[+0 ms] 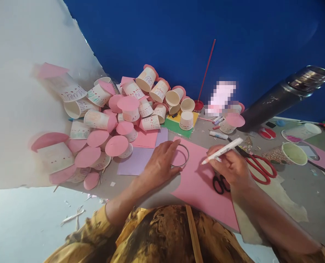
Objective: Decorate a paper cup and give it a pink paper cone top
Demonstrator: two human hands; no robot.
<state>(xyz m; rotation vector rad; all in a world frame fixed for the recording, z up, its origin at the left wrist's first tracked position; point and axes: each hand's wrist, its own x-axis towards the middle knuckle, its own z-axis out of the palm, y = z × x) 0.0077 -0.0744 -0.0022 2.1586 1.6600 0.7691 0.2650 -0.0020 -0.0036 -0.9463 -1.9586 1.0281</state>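
Note:
My left hand (pixel 161 162) lies flat on a pink paper sheet (pixel 203 182), its fingers pressing down a thin round ring (pixel 182 156). Just right of the ring, my right hand (pixel 229 166) pinches a white marker (pixel 222 150) with its tip pointing down-left at the pink sheet. Under the pink sheet's left edge lies a lilac sheet (pixel 136 160).
A heap of decorated paper cups with pink discs (pixel 115 117) fills the left. Red-handled scissors (pixel 259 168) and black-handled scissors (pixel 219 182) lie beside my right hand. A green-lined cup (pixel 292 153), a dark metal flask (pixel 285 95), markers (pixel 218 135) and scraps sit further right.

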